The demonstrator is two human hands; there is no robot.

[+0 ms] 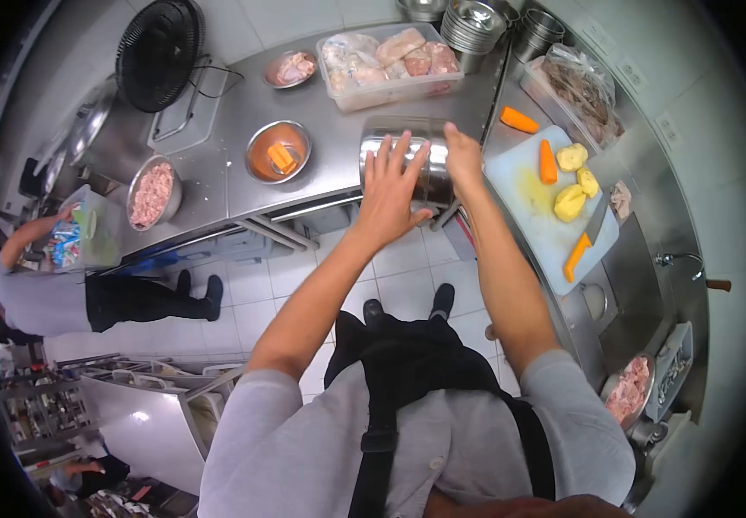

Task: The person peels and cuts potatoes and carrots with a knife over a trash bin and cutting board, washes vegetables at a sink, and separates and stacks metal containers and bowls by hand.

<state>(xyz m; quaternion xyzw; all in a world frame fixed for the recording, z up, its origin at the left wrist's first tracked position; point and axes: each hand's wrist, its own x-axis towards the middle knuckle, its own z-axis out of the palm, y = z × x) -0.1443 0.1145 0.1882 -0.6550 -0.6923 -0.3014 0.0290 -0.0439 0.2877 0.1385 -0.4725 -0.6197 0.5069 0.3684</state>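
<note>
A shiny metal pot [407,131] is at the counter's front edge, looking tipped on its side; its opening is hidden. My left hand [393,186] lies over the pot's near side with its fingers spread. At the pot's right end, my right hand [464,160] is closed around the edge, its fingers partly hidden. Left of the pot, a metal bowl [256,138] holds orange carrot pieces [281,159]. On the right, a white cutting board [524,177] carries a carrot [547,162], peeled potatoes [570,203] and an orange-handled knife [578,255].
Behind the pot stands a plastic tub [364,99] of bagged meat. Stacked metal bowls [474,26] are in the corner. A bowl of ground meat [151,195] sits left, near another person [45,293] holding a plastic container [97,233]. A sink faucet [679,257] is at right.
</note>
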